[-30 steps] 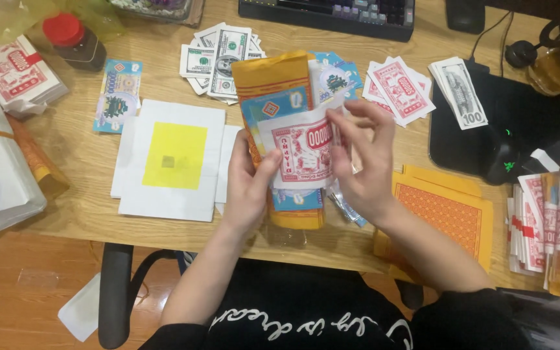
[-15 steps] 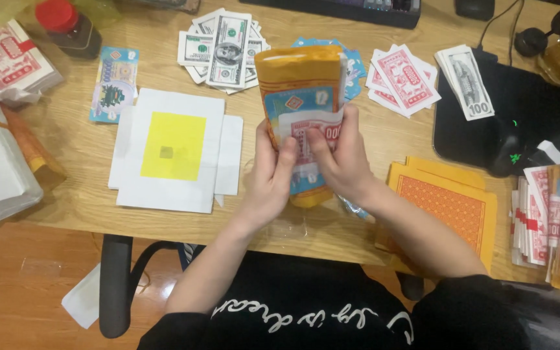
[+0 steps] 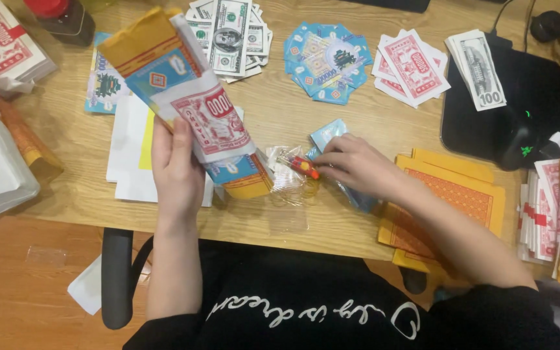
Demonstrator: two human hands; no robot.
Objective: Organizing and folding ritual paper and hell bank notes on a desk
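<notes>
My left hand (image 3: 177,170) grips a thick bundle of paper notes (image 3: 189,104), yellow and blue with a red-and-white slip around it, tilted up and to the left above the wooden desk (image 3: 280,214). My right hand (image 3: 351,163) lies on the desk to the right of the bundle. Its fingertips touch a small red and yellow object (image 3: 304,166) that sits on a crumpled clear plastic wrapper (image 3: 290,180). A small light-blue packet (image 3: 329,134) lies just above that hand.
White sheets with a yellow square (image 3: 131,152) lie under the bundle. Fans of green notes (image 3: 231,35), blue notes (image 3: 326,61), red notes (image 3: 413,67) and grey notes (image 3: 479,70) spread along the back. Orange sheets (image 3: 452,194) lie right, a black mouse (image 3: 516,136) beyond them.
My right hand let go of the bundle and dropped to the desk by the plastic wrapper. The left hand swung the bundle up and to the left.
</notes>
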